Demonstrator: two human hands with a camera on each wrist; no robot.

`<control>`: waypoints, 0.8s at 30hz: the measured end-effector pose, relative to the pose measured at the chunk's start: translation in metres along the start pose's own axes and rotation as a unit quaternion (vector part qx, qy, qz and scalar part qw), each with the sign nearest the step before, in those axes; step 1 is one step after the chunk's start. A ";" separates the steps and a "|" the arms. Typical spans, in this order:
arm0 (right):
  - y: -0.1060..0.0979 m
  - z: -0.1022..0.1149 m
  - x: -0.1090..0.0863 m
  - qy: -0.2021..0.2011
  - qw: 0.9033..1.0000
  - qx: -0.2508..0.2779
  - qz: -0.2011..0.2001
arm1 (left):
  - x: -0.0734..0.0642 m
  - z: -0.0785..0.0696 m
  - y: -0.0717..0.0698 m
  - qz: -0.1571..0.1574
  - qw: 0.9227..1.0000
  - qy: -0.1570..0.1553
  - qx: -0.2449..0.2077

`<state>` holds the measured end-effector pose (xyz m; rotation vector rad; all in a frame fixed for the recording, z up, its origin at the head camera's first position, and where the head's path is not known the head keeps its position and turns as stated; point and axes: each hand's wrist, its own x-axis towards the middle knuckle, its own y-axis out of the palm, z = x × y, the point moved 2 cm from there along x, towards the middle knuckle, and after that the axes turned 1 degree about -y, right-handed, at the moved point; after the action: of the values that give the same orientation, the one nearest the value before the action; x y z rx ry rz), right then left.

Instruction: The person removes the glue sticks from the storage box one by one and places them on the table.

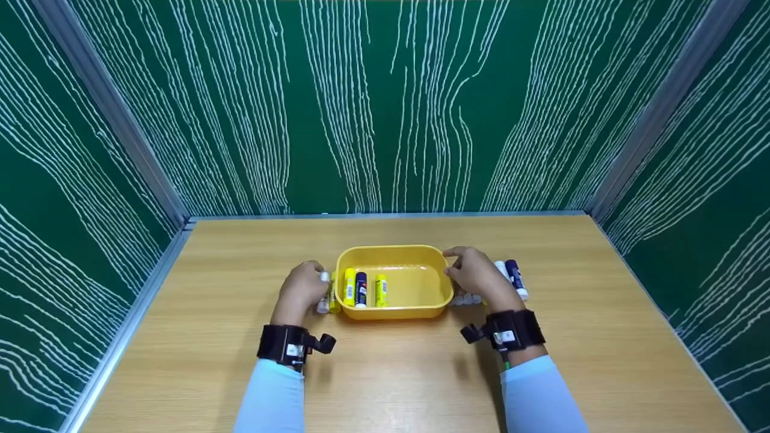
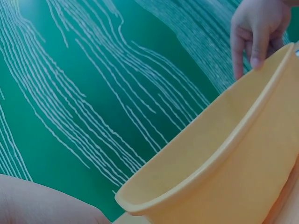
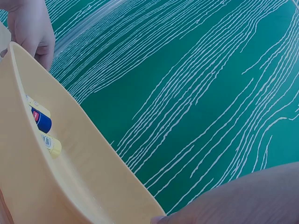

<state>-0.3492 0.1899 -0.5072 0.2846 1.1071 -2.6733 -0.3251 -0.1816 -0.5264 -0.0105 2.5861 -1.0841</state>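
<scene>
A yellow plastic tub (image 1: 421, 312) stands mid-table. Inside, at its left end, lie a yellow glue stick (image 1: 349, 287), a dark blue glue stick (image 1: 360, 290) and another yellow glue stick (image 1: 381, 291). My left hand (image 1: 301, 285) is beside the tub's left end and pinches a white glue stick (image 1: 323, 305) there. A yellow glue stick (image 1: 334, 300) lies between that one and the tub. My right hand (image 1: 478, 276) is at the tub's right end, its fairly straight fingers touching the rim; in the left wrist view the right hand (image 2: 259, 30) reaches down there.
Several white glue sticks (image 1: 468, 299) lie by the tub's right end, partly under the right hand. Beyond them are another white stick (image 1: 500, 268) and a dark blue stick (image 1: 515, 278). Green panels (image 1: 385, 120) with white lines wall the wooden table (image 1: 397, 373) at the back and sides.
</scene>
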 end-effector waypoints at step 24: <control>0.001 0.001 0.000 0.011 1.000 0.004 0.007 | 0.004 0.000 -0.003 -0.017 1.000 -0.017 0.017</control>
<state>-0.3488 0.1885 -0.5069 0.3236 1.0961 -2.6701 -0.3288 -0.1845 -0.5256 -0.0651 2.5466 -1.1293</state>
